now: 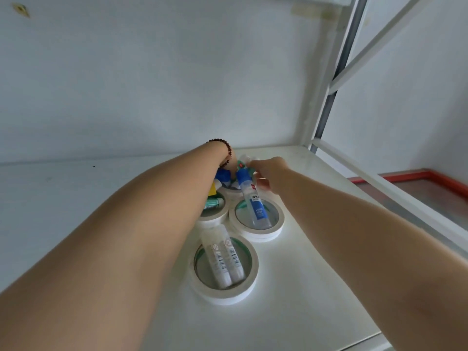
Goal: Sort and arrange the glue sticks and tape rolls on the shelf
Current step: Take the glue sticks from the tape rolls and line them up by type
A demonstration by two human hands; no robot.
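Several white tape rolls lie flat on the white shelf. The nearest roll holds two clear glue sticks leaning in its hole. In the roll behind it on the right stands a blue-labelled glue stick with a blue cap. My right hand pinches it near the cap. My left hand, beyond a bead bracelet, reaches into a cluster of blue and green glue sticks at the back roll. Its fingers are hidden. A left roll holds a green stick.
The white back wall stands close behind the rolls. A white shelf post and diagonal brace rise at the right. A red-edged tray or surface lies beyond the right rail. Bare shelf stretches to the left.
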